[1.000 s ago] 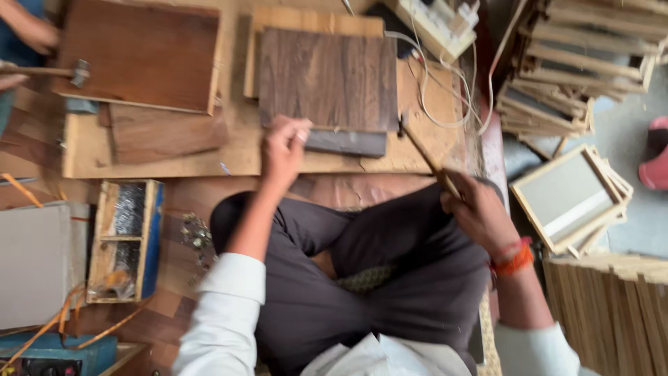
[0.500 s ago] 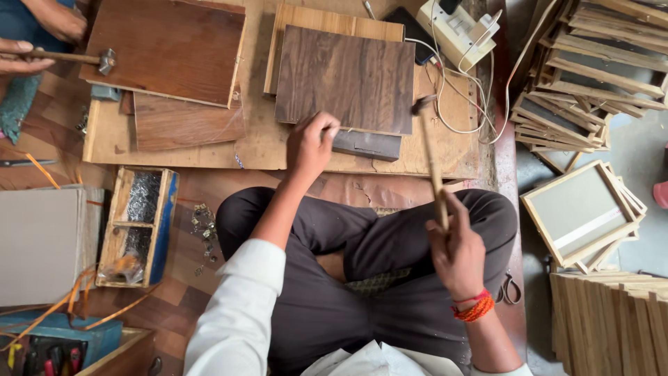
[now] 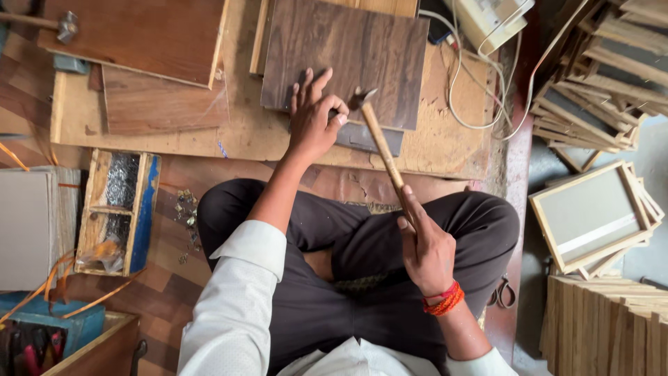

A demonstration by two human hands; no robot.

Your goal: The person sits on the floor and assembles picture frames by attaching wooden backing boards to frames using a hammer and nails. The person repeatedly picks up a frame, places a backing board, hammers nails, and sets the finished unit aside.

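- Head view: the left hand [image 3: 314,115] was laid on the near edge of a dark wood-grain panel [image 3: 348,52], its fingers [image 3: 322,78] spread and pressing down, thumb and forefinger pinched together close to the hammer head; whether anything was held between them could not be told.
- The right hand [image 3: 424,247] was closed around the lower end of a hammer [image 3: 381,146] with a light wooden handle, the fingers wrapped tight about it, an orange thread band being worn at the wrist.
- The hammer was held tilted, its metal head resting at the near edge of the dark panel, just beside the left thumb.
- The dark panel was seen lying on a pale plywood board [image 3: 264,139], which served as the table, with a grey strip [image 3: 369,137] showing under its near edge.
- Two reddish-brown panels [image 3: 139,35] were laid on the left part of the board, one overlapping the other.
- A second hammer [image 3: 59,26] was seen at the top left, resting on the upper reddish panel.
- A small wooden tray of nails [image 3: 118,209], blue on one side, was placed on the floor left of the crossed legs.
- A white device with cables [image 3: 494,17] was found at the top, beyond the board.
- Stacked wooden frames [image 3: 591,216] were piled at the right, well apart from both hands.
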